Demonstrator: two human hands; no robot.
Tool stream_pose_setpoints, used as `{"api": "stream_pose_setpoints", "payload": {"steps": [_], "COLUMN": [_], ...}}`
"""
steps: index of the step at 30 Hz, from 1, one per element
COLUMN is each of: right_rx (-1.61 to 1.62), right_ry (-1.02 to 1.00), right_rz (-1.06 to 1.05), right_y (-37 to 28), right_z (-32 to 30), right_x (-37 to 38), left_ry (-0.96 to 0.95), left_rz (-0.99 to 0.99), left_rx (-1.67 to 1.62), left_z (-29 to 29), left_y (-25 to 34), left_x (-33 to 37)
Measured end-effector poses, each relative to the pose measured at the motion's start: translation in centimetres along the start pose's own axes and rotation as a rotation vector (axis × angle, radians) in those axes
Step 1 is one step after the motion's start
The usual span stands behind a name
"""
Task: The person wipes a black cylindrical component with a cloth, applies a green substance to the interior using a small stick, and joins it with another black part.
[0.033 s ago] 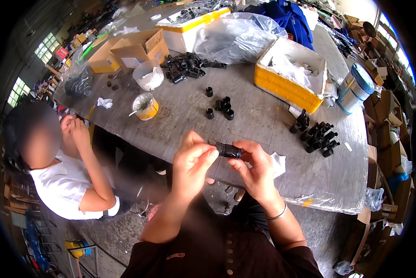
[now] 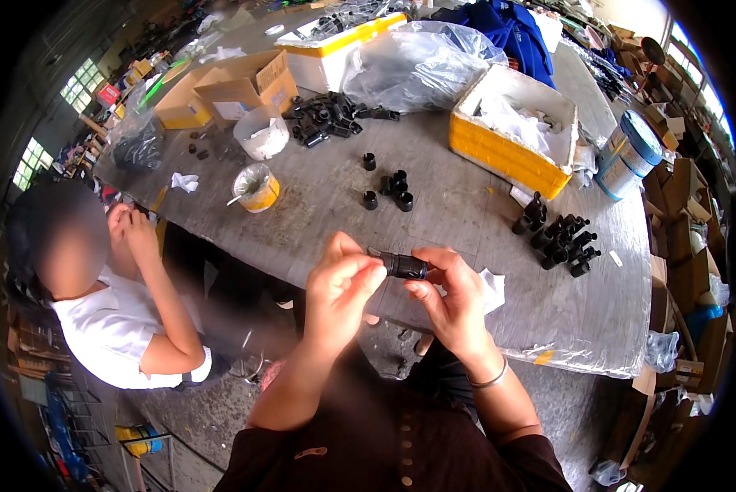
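A short black cylindrical plastic fitting [image 2: 401, 265] is held level between my two hands, above the near edge of the table. The fingers of my left hand [image 2: 343, 287] are pinched at its left end, where a thin greyish piece shows. My right hand [image 2: 452, 295] grips the right end between thumb and fingers. Just under my right hand lies a white paper or cloth scrap [image 2: 493, 292]. Beyond my hands stands a small group of similar black fittings [image 2: 399, 187]. A larger cluster of black fittings [image 2: 558, 239] stands to the right.
A pile of black parts [image 2: 327, 119] lies farther back, beside a white tub [image 2: 261, 135] and cardboard boxes [image 2: 249, 86]. Nearer is a yellow-banded pot [image 2: 256, 189] with a stick. A yellow-and-white foam box [image 2: 507, 156] and a blue-lidded bucket [image 2: 629, 156] stand right. A co-worker [image 2: 122, 312] sits left.
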State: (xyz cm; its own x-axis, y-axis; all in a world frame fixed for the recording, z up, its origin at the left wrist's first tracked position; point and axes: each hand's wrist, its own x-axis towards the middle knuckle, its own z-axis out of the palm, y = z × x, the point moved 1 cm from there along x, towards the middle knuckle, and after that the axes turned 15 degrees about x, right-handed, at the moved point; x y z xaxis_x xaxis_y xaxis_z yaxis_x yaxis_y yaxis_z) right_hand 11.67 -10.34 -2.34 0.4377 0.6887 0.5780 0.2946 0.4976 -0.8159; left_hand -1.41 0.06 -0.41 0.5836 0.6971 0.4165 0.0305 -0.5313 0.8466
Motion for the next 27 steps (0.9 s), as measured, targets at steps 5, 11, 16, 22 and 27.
{"api": "stream_pose_setpoints", "payload": {"steps": [5, 11, 16, 22, 27], "right_rx": [-0.078, 0.139, -0.097, 0.053, 0.595], "right_ry": [-0.024, -0.033, 0.026, -0.040, 0.069], "right_rz": [-0.050, 0.369, -0.017, 0.165, 0.405], "right_y": [-0.8, -0.3, -1.3, 0.2, 0.8], "right_z": [-0.3, -0.7, 0.0, -0.1, 0.2], "right_x": [0.4, -0.4, 0.9, -0.2, -0.5], "left_ry": [0.031, 0.064, 0.099, 0.098, -0.020], "left_rz": [0.153, 0.256, 0.003, 0.078, 0.163], "left_rx": [0.012, 0.065, -0.074, -0.058, 0.121], "left_z": [0.2, 0.5, 1.1, 1.2, -0.2], "left_y": [-0.7, -1.2, -0.8, -1.4, -1.1], "left_x": [0.2, 0.4, -0.1, -0.1, 0.9]}}
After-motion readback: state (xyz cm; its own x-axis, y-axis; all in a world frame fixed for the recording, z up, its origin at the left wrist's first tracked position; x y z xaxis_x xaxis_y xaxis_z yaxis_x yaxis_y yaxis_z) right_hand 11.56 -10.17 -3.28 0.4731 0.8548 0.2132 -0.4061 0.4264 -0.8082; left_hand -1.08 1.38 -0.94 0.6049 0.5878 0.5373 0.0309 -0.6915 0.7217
